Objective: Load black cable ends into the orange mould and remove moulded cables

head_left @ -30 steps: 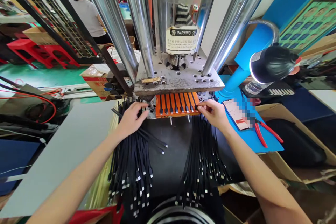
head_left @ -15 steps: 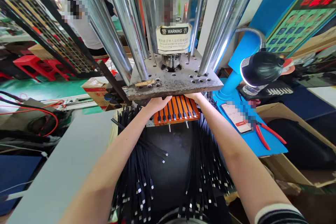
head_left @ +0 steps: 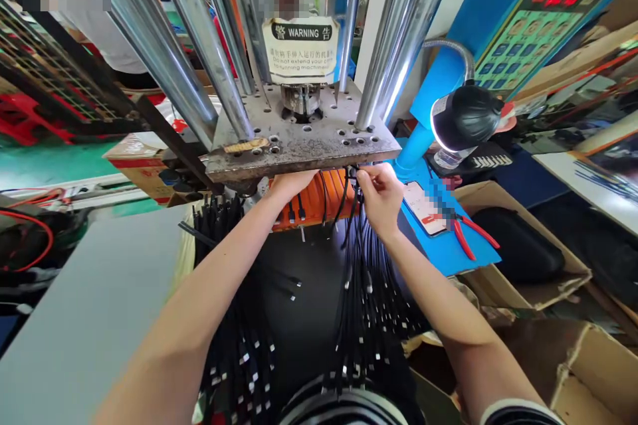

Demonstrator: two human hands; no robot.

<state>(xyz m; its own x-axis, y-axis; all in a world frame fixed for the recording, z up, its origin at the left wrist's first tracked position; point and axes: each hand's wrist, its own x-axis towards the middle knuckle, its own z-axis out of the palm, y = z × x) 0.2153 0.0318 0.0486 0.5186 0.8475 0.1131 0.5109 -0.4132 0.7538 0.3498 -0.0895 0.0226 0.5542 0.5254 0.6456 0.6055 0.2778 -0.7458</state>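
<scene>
My right hand (head_left: 381,196) is pinched shut on black cables (head_left: 355,226) at the right end of the orange fixture (head_left: 314,196), just below the steel press plate (head_left: 304,156). Several cables dangle from it. My left hand (head_left: 296,184) reaches to the left part of the fixture; its fingers are hidden under the plate. A few black cables lie in the fixture's slots, with their plugs at its front edge. Bundles of black cables with silver tips hang on both sides, the left bundle (head_left: 216,219) beside my left forearm.
A black lamp (head_left: 466,116) shines at the right. Below it, a phone (head_left: 423,209) and red-handled pliers (head_left: 476,236) lie on a blue surface (head_left: 448,259). Cardboard boxes (head_left: 568,279) stand further right. A grey table (head_left: 100,292) is at the left. Another person's white shirt (head_left: 104,33) shows behind.
My right hand has come out from under the plate with cables in its fingers. Several cables have left the fixture's slots. The view has shifted to the right.
</scene>
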